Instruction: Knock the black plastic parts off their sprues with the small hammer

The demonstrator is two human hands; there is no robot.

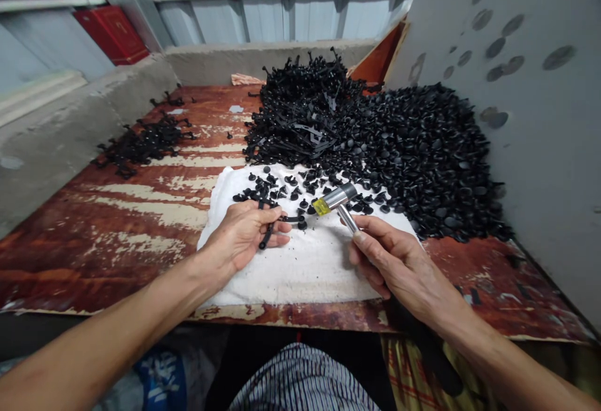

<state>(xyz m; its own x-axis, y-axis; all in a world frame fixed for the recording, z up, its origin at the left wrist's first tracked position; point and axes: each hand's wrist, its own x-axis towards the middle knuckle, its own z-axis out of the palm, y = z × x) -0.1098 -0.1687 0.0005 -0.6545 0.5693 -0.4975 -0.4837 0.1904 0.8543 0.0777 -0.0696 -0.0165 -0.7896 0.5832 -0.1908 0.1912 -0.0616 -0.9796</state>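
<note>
My left hand (pixel 244 235) grips a black plastic runner (pixel 267 235) with a few moulded clips on it, just above a folded white towel (pixel 300 267). My right hand (pixel 389 260) holds a small steel hammer (pixel 335 201) by its handle, with the yellow-labelled head over the towel. Loose black plastic clips (pixel 286 188) lie scattered on the towel between my hands. A large heap of the same clips (pixel 422 154) spreads behind the towel to the right.
A tangled heap of black runners (pixel 300 110) sits behind the towel, with a smaller one (pixel 145 141) at the left. Both lie on a worn red-painted board (pixel 94 254), bounded by a low concrete wall (pixel 70 129) and a grey, stained panel (pixel 526 116) at the right.
</note>
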